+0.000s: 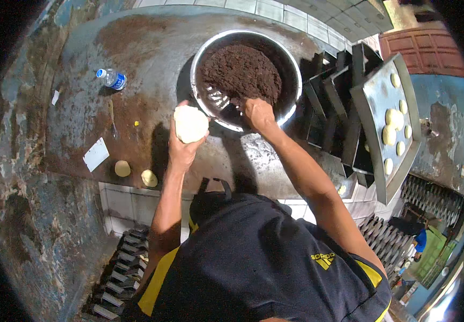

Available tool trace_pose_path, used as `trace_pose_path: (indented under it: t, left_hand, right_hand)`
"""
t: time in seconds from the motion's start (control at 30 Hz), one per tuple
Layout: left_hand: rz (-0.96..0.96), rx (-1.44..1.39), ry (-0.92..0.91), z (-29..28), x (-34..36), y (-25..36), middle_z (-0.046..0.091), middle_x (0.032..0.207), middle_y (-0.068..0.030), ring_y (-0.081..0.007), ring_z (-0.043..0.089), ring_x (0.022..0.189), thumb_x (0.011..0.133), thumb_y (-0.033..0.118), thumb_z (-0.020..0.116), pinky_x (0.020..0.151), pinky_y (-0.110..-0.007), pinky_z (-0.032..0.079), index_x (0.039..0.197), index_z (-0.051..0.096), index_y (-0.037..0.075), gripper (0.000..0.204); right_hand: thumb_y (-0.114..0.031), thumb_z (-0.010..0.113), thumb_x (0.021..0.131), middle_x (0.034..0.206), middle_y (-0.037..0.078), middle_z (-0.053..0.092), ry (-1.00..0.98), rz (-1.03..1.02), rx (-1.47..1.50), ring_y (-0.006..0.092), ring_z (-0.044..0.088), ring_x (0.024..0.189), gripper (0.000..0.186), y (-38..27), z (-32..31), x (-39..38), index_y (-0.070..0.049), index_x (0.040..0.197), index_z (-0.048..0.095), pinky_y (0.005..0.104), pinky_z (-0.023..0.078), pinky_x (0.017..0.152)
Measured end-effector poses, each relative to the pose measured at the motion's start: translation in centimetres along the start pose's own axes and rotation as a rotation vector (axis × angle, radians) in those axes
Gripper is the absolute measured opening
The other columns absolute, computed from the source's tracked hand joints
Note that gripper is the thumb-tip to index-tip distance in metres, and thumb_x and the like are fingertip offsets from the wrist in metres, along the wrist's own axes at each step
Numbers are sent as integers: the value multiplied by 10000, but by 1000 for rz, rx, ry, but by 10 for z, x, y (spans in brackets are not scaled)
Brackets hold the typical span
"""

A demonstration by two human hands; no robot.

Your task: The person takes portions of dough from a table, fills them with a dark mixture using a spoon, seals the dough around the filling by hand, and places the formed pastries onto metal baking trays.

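Note:
My left hand (181, 146) holds a flattened round of pale dough (190, 124) up in its palm, just left of a large metal bowl (291, 61). The bowl is heaped with dark brown crumbly filling (241, 71). My right hand (258, 114) reaches into the bowl's near side, fingers closed at the edge of the filling; whether it holds any filling is hidden. Two small dough balls (122, 168) (149, 178) lie on the worn counter (140, 64) near its front edge, to the left of my left arm.
A metal tray (374, 102) with several pale dough rounds leans on stacked dark baking tins (331, 88) at the right. A small plastic water bottle (112, 79) and a white scraper card (96, 154) lie on the counter's left. Tiled counter front below.

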State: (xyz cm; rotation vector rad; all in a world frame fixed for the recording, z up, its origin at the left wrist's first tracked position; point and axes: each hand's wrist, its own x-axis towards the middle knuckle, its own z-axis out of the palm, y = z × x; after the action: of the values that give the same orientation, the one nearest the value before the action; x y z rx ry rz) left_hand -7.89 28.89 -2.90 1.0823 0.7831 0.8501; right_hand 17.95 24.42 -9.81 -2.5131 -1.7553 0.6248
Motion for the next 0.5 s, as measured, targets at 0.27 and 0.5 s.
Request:
trace_pose_path:
  t: [0.27,0.5]
  left_hand:
    - [-66,274,170,-53,20,-30,673,1208,-70,-165,658,1078,775,-55,800,946,-314,532,1281,589,58,560]
    - [51,441,149,-27,42,-43,629,1254,-97,-192,620,1132,807,-11,802,972,-339,527,1418,421,107,729]
  right_hand:
    - [-175,643,904,893,142,746,-437,227,867,292,708,758,214,1,20,36,11,864,741,432,568,675]
    - [-171,635,981,746,-27,660,-492,190,1396,69,571,628,240,-25,-88,-19,-25,1141,739,250,491,607]
